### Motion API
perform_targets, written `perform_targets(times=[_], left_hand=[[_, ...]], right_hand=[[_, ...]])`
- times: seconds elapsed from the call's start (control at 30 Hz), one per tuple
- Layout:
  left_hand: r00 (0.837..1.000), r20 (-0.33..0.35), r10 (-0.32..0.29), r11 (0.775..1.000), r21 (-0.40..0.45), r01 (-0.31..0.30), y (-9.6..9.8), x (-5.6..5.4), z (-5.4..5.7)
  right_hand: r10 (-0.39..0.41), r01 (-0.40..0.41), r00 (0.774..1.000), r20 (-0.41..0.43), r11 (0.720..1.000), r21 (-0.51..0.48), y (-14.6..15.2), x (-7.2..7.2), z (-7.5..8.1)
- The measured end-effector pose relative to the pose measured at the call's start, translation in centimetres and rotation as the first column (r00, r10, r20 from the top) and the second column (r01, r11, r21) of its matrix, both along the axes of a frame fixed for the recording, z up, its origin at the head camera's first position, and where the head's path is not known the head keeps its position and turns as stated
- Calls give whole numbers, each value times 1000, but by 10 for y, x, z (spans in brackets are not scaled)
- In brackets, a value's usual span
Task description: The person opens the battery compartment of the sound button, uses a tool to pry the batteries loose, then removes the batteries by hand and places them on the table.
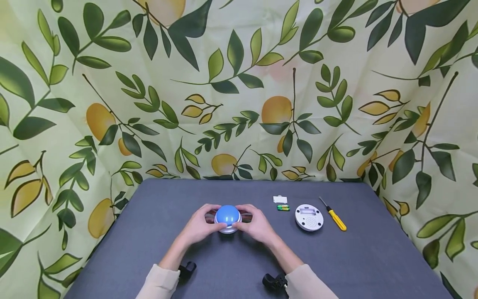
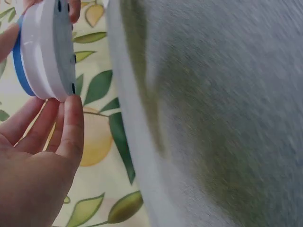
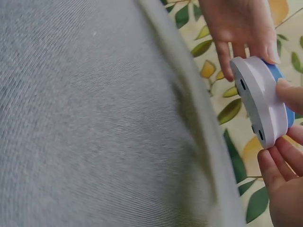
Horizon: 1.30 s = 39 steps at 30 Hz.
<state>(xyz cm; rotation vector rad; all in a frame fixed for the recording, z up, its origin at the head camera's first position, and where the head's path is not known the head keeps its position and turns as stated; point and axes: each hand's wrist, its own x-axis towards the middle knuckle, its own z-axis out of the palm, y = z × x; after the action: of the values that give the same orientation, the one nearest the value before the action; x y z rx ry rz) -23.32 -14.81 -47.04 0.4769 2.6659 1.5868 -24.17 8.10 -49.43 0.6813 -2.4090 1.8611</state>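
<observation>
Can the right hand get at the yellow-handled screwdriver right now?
Probably not without letting go: the right hand helps hold the blue-topped device, and the white disc lies between that hand and the yellow-handled screwdriver.

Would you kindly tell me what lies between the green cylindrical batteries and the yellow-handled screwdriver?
In the head view, a round white plastic device lies between the green cylindrical batteries and the yellow-handled screwdriver, touching neither.

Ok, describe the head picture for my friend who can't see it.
A left hand and right hand hold a blue and white gadget over a gray table. To the right lie a white cover, batteries, a white disc and a screwdriver; leafy cloth hangs behind.
</observation>
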Motion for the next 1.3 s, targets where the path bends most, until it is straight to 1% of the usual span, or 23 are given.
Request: perform_targets(times=[0.23,0.37,0.53,0.73,0.87,0.97,1.1,1.23,1.3], left_hand=[[999,-24,-32,994,106,34,8,6,10],[997,-38,-60,989,136,64,13,6,15],[997,-51,-58,986,156,65,17,3,22],[995,-51,-86,983,161,93,26,2,30],[998,-20,-56,981,185,59,34,3,34],[1000,6,-16,983,185,14,40,2,37],[1000,24,15,985,172,-19,44,1,44],[999,48,-1,985,172,-7,42,-1,51],[998,53,-28,982,188,17,40,-2,54]], right_hand=[[8,-9,1000,-23,999,-46,15,11,17],[10,-12,999,-33,998,-60,22,17,25],[43,-45,997,-60,999,-19,27,22,32],[20,-14,989,-147,999,40,34,28,38],[7,4,983,-182,998,61,37,31,40],[-27,41,981,-192,997,68,38,32,42],[-87,94,979,-184,995,32,35,31,46],[-106,105,981,-162,994,-16,34,29,53],[-110,107,983,-149,994,-33,34,28,54]])
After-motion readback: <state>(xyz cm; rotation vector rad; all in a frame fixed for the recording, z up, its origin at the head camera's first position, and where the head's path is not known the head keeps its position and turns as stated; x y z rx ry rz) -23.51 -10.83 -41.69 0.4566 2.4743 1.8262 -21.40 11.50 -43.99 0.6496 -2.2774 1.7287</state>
